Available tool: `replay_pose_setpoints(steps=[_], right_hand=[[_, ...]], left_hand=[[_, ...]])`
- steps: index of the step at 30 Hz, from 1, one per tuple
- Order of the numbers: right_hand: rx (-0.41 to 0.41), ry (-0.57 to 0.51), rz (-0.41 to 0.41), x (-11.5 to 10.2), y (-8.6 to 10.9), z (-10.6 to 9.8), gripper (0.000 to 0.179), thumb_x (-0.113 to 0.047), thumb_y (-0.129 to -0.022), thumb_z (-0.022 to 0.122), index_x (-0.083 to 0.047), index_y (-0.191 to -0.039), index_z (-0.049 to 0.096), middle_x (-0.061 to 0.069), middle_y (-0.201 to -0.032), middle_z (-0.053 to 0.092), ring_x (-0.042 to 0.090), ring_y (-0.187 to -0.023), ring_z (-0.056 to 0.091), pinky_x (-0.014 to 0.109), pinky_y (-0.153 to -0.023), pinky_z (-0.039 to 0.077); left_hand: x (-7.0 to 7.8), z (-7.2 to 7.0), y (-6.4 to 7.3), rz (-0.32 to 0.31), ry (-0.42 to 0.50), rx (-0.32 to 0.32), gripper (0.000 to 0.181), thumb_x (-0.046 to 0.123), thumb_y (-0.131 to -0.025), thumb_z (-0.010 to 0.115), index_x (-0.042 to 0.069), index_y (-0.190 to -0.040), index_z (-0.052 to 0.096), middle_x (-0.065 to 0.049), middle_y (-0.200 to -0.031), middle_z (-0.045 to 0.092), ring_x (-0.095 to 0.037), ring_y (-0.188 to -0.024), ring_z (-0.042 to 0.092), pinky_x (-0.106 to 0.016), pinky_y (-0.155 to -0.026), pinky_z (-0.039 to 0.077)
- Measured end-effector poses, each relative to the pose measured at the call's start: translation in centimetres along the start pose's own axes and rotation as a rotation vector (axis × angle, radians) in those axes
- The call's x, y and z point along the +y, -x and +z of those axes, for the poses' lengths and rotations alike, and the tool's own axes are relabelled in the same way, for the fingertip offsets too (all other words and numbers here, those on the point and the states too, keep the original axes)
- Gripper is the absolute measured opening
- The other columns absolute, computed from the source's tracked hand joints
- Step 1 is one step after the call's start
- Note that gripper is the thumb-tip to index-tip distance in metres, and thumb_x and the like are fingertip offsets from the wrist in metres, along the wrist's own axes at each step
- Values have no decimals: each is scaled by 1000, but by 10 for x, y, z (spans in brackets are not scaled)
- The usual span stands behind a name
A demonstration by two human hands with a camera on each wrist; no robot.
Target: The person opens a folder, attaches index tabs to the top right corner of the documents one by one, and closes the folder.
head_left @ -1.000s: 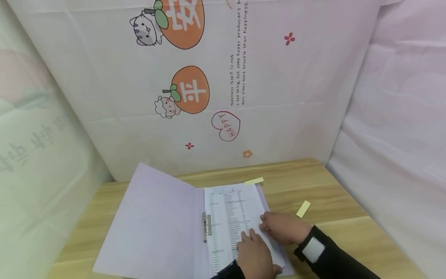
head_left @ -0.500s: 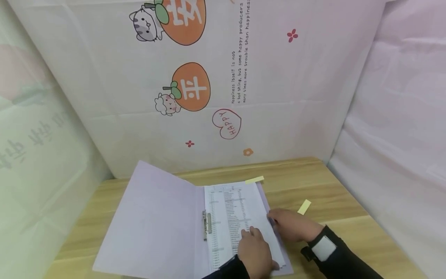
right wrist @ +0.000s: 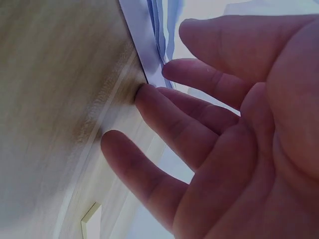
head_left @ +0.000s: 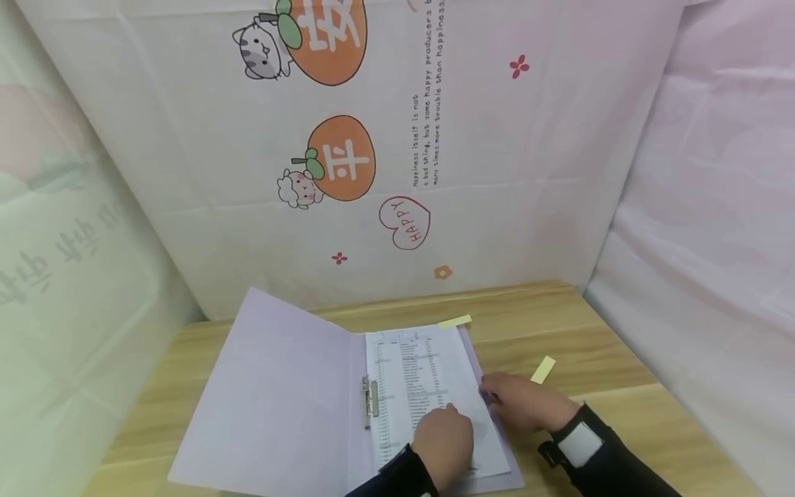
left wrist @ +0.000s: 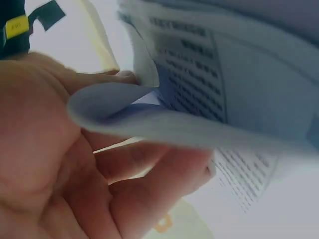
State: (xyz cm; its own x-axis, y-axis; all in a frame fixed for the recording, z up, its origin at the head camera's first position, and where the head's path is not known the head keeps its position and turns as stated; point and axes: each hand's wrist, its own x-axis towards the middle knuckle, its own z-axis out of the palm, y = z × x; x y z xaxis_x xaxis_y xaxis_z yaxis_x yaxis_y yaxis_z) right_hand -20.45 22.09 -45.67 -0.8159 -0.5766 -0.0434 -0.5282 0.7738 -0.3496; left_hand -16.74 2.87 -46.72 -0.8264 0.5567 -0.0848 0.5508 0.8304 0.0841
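Note:
A lilac folder (head_left: 273, 400) lies open on the table, its left cover spread out. Printed sheets (head_left: 397, 359) lie on its right side, beside a metal clip (head_left: 370, 398) at the fold. Fingers curled, my left hand (head_left: 442, 442) is over the lower part of the sheets. The left wrist view shows curled paper (left wrist: 199, 127) between that hand's thumb and fingers. My right hand (head_left: 528, 402) is at the folder's right edge. In the right wrist view its fingers are loosely bent, some fingertips right at the folder edge (right wrist: 142, 40).
One yellow paper strip (head_left: 455, 322) sticks out at the top right corner of the sheets. Another yellow strip (head_left: 544, 369) lies on the wood-grain table (head_left: 596, 379) beyond my right hand. A printed cloth (head_left: 484, 207) hangs behind the table.
My right hand has moved right, off the sheets to the folder's edge. My left hand has shifted slightly left, and its fingers have curled in.

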Motion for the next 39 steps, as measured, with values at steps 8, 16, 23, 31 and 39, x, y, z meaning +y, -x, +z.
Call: replay_pose_setpoints(steps=[8,16,23,31,39], right_hand=[[22,64,-12,-11,9,10,19,-7,-86,70,-6,-105,67,27,-124,58,38,-101,63,52,-84,52],[22,148,-120,-30,5,13,5,-11,-87,68,-9,-91,69,8,-95,66,18,-85,63,37,-79,53],[-15,95,5,-37,-1,14,22,-15,-91,65,-3,-109,71,12,-110,63,20,-95,63,40,-82,54],[-139,144,176,-36,-5,20,49,-22,-93,63,1,-136,58,18,-150,44,34,-134,44,61,-98,42],[-176,186,210,-41,-11,16,49,-13,-90,64,0,-137,58,18,-150,43,34,-134,44,62,-91,46]], left_hand=[[-26,-7,11,-84,371,-117,36,31,-101,54,7,-81,72,-2,-81,68,-15,-73,64,-32,-70,52],[-44,-8,10,-1,483,-162,34,27,-98,55,10,-77,76,-1,-121,69,-13,-116,61,-33,-91,50],[-41,-4,14,36,355,-85,30,39,-88,71,16,-107,78,4,-113,71,-10,-108,63,-31,-86,51],[-33,3,15,121,45,-80,66,57,-84,72,36,-144,54,0,-127,58,-17,-110,53,-46,-89,48],[-48,-18,-8,73,232,-158,62,53,-95,60,24,-149,49,-4,-133,60,-17,-121,55,-35,-96,47]])
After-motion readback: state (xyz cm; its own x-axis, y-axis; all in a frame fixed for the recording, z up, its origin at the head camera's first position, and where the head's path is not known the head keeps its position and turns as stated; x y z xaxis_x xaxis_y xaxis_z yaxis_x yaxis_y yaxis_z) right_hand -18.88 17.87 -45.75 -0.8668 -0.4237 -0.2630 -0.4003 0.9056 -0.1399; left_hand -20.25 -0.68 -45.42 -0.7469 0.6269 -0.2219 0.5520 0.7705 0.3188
